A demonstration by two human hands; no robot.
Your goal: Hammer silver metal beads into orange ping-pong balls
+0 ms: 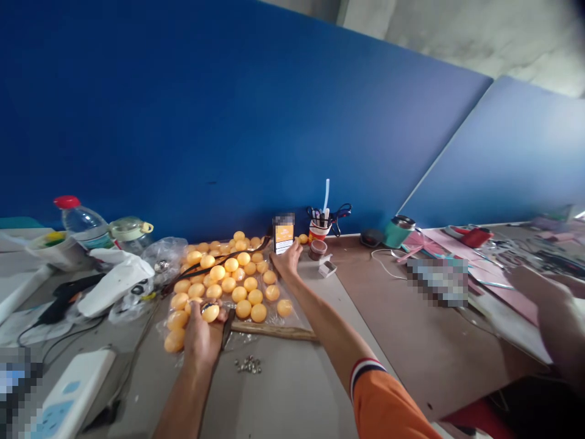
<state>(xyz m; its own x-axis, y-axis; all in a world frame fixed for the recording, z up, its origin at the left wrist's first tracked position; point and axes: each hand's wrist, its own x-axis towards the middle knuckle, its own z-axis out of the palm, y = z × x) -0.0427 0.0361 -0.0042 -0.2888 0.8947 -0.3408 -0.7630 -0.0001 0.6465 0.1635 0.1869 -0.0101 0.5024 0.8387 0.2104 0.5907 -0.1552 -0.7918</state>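
Observation:
My left hand is closed around an orange table tennis ball, with a dark strap hanging by its fingers. Beside and behind it, many more such balls lie in and around clear plastic. My right hand reaches forward and grips the lower part of an upright phone whose screen is lit; its fingertips are partly hidden. In front of the balls lies a wooden stick. Several small shiny metal pieces are scattered nearer to me.
A pen cup, a small round tub and a small white box stand right of the phone. At left are a bottle, a glue gun and a power strip. Another person's hand is at right.

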